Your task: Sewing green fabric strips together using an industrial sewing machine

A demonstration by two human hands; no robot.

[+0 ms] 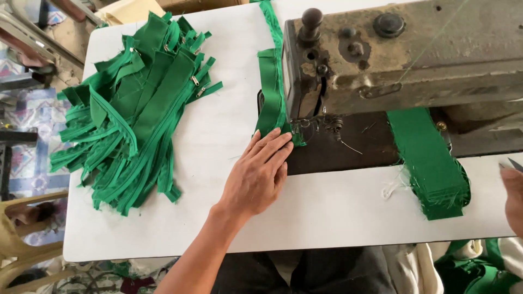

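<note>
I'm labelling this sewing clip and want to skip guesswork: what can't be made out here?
- Right hand: cut off by the right edge of the head view; its grip on a dark pointed tool cannot be judged.
- Needle: hidden behind the sewing machine head.
- Green strip: its front end lies under the left hand.

A small sewing workshop, by the look of it. A worn, grimy industrial sewing machine point(403, 54) sits on a white work table point(229, 147). On the far left lies a heap of green zippered strips point(136, 109); a stack of cut green fabric pieces point(433, 163) waits at right.
</note>
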